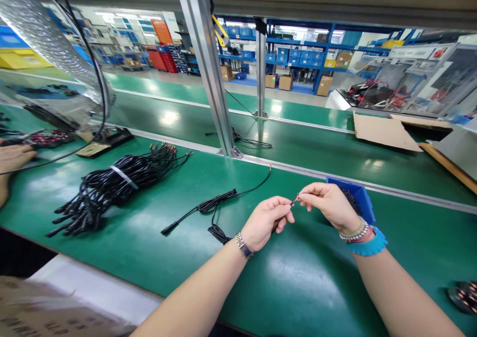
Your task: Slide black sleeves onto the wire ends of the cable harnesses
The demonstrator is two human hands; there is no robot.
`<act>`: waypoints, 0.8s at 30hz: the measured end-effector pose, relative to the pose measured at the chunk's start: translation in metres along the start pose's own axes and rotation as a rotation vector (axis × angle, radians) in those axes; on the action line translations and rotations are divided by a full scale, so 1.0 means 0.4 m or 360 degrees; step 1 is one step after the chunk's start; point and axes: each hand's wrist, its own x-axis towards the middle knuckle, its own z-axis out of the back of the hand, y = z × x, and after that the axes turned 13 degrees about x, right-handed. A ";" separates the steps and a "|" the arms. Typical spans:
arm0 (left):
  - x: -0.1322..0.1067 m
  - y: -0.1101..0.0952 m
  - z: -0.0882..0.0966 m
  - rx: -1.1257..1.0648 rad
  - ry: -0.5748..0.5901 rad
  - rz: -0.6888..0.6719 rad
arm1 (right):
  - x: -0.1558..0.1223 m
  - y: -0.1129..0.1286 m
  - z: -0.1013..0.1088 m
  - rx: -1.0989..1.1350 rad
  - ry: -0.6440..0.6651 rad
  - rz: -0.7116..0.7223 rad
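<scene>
Wire (294,199), thin and red-tipped, is held in the air between the person's two hands, above the green worktop (320,282). At far left, another person's hand (15,157) lies near a dark bundle flecked with red (48,138). Next along, a thick bunch of black cables (112,188) lies on the worktop, bound by a white strap (124,177). Just right of it, a single black cable (212,203) lies looped, with a connector at one end and a thin lead running up toward the worktop's rear rail. The left hand (266,222), with a watch (243,245) on its wrist, has its fingers (285,216) curled shut, and a dark lead runs out from under them. The right hand (330,207), wearing beads (354,232) and a blue band (367,245), pinches the wire firmly between thumb and forefinger. The hands are just apart, and that short span seems well suited to steadying so fine a wire, with both wrists raised clear of the worktop. A blue bin (359,198) of dark pieces, too small to tell, stands just behind the right hand, and a dark coil (465,297) sits at the far right edge
</scene>
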 end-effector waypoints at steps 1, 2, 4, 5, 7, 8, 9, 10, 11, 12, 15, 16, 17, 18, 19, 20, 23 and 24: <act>0.000 0.001 0.000 0.0000 0.0012 -0.0003 | 0.000 -0.002 -0.004 0.0005 0.0013 -0.0012; 0.000 0.002 0.000 -0.0002 0.0025 -0.0008 | 0.000 -0.004 -0.007 0.0014 0.0029 -0.0024; 0.000 0.004 0.002 -0.0018 0.0030 -0.0025 | -0.001 -0.006 -0.010 0.0016 0.0048 -0.0038; 0.001 0.006 0.003 -0.0031 0.0013 -0.0041 | -0.001 -0.005 -0.010 0.0004 0.0042 -0.0031; 0.001 0.007 0.005 -0.0057 -0.0071 -0.0074 | -0.001 -0.003 -0.007 -0.0042 -0.0021 0.0025; 0.002 0.007 0.005 -0.0066 -0.0127 -0.0083 | -0.002 -0.003 -0.005 -0.0065 -0.0074 0.0074; 0.002 0.006 0.006 -0.0073 -0.0183 -0.0086 | -0.003 -0.003 -0.005 -0.0079 -0.0132 0.0138; 0.002 0.005 0.006 -0.0078 -0.0232 -0.0083 | -0.004 -0.004 -0.007 -0.0086 -0.0185 0.0209; 0.002 0.004 0.006 -0.0083 -0.0270 -0.0077 | -0.005 -0.006 -0.010 -0.0084 -0.0232 0.0277; 0.002 0.003 0.006 -0.0090 -0.0297 -0.0070 | -0.006 -0.009 -0.014 -0.0076 -0.0273 0.0335; 0.002 0.002 0.005 -0.0107 -0.0319 -0.0065 | -0.009 -0.017 -0.031 -0.0038 -0.0364 0.0430; 0.002 0.002 0.004 -0.0106 -0.0317 -0.0064 | -0.010 -0.018 -0.037 -0.0035 -0.0381 0.0442; 0.002 0.002 0.004 -0.0101 -0.0313 -0.0062 | -0.011 -0.018 -0.041 -0.0041 -0.0389 0.0453; 0.002 0.003 0.003 -0.0096 -0.0310 -0.0060 | -0.012 -0.016 -0.045 -0.0055 -0.0391 0.0464; 0.002 0.003 0.002 -0.0093 -0.0309 -0.0058 | -0.012 -0.015 -0.048 -0.0069 -0.0390 0.0475; 0.002 0.003 0.002 -0.0091 -0.0309 -0.0057 | -0.012 -0.013 -0.049 -0.0079 -0.0388 0.0484; 0.002 0.004 0.001 -0.0092 -0.0308 -0.0057 | -0.011 -0.010 -0.050 -0.0083 -0.0374 0.0488; 0.002 0.004 0.000 -0.0090 -0.0307 -0.0057 | -0.011 -0.011 -0.049 -0.0081 -0.0368 0.0483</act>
